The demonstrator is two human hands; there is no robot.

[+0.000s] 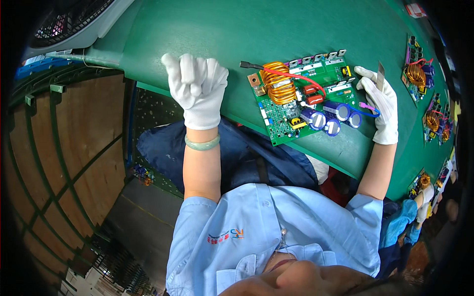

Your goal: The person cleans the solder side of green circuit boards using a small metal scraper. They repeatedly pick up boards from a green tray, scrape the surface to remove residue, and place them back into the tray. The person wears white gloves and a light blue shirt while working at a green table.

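Note:
A green circuit board point(276, 130) lies on the green table in front of me. It carries a copper-wound toroidal coil point(277, 83), blue capacitors point(336, 109), red components, a red lead with a black end, and a blue lead with a purple connector point(368, 107). My left hand point(197, 84), in a white glove, is raised to the left of the board, its fingers curled in and no object showing. Gloved too, my right hand point(380, 101) is by the board's right edge. It is closed around a thin, flat grey metal tool point(380, 74) whose narrow end sticks up past the fingers.
More boards with coils point(416, 74) lie along the table's right side. At the lower right, another person's gloved hand point(424, 200) is near a board. A fan point(69, 19) stands at the upper left, above a wooden-panelled green metal rack point(74, 143).

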